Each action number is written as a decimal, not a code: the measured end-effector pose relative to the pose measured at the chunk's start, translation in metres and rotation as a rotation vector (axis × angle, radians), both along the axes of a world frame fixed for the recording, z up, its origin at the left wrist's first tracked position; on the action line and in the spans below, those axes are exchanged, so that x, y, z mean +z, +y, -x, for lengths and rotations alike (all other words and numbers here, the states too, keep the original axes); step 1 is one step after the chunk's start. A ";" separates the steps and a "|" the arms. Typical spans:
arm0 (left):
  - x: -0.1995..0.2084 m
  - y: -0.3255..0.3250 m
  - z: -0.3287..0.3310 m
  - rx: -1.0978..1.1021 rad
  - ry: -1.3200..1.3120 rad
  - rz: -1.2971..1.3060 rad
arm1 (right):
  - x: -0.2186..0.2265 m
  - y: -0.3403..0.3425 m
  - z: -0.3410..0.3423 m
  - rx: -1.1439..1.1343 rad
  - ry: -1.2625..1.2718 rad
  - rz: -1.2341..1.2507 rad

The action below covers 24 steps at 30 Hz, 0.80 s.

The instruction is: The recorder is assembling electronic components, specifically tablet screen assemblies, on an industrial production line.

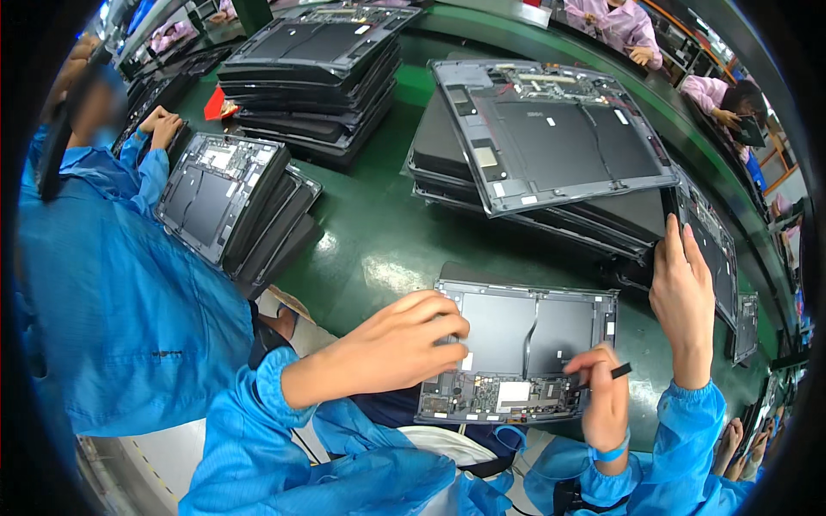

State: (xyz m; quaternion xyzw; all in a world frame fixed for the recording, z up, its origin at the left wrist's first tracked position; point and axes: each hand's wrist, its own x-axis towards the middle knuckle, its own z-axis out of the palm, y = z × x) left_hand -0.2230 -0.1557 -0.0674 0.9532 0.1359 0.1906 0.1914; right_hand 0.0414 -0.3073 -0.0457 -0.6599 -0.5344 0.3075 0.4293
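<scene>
An opened laptop base (492,322) lay inner side up on the worktop, slightly askew, its dark grey battery exposed, a black cable crossing it, the circuit board nearest the person. A slim black stick-like tool (621,371) slanted across its right edge.

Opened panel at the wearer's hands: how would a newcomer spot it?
On the green bench, go to the near edge. There, the wearer's left hand touches a dark panel and the right hand holds a black stick over it. Its circuit board lies along the near side, while the tilted panel beyond has its own along the far side.
</scene>
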 end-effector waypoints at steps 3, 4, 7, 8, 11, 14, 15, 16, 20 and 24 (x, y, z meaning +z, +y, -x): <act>0.003 0.003 -0.002 -0.145 0.088 -0.035 | -0.007 -0.001 0.014 0.086 0.181 0.088; 0.005 0.004 -0.001 -0.164 0.065 0.030 | -0.004 0.001 0.015 0.092 0.187 0.188; 0.006 0.013 -0.001 -0.206 0.086 0.050 | -0.014 0.006 0.017 0.107 0.523 0.189; 0.006 0.015 -0.002 -0.230 0.129 0.002 | -0.015 0.007 0.016 0.114 0.537 0.207; 0.011 0.020 -0.004 -0.234 0.171 -0.072 | -0.018 0.013 0.030 0.044 0.531 0.241; 0.009 0.019 -0.019 -0.137 -0.035 -0.155 | -0.025 0.010 0.030 0.120 0.358 0.217; 0.005 0.017 -0.028 -0.134 -0.033 -0.154 | -0.025 0.012 0.031 0.123 0.359 0.218; -0.002 0.014 -0.038 -0.065 -0.040 -0.255 | -0.025 0.016 0.031 0.176 0.236 0.159; -0.023 0.004 -0.060 0.061 -0.034 -0.352 | -0.032 0.018 0.039 0.191 0.070 0.060; -0.013 -0.011 -0.038 0.137 -0.086 -0.179 | -0.027 0.016 0.038 0.206 -0.059 0.016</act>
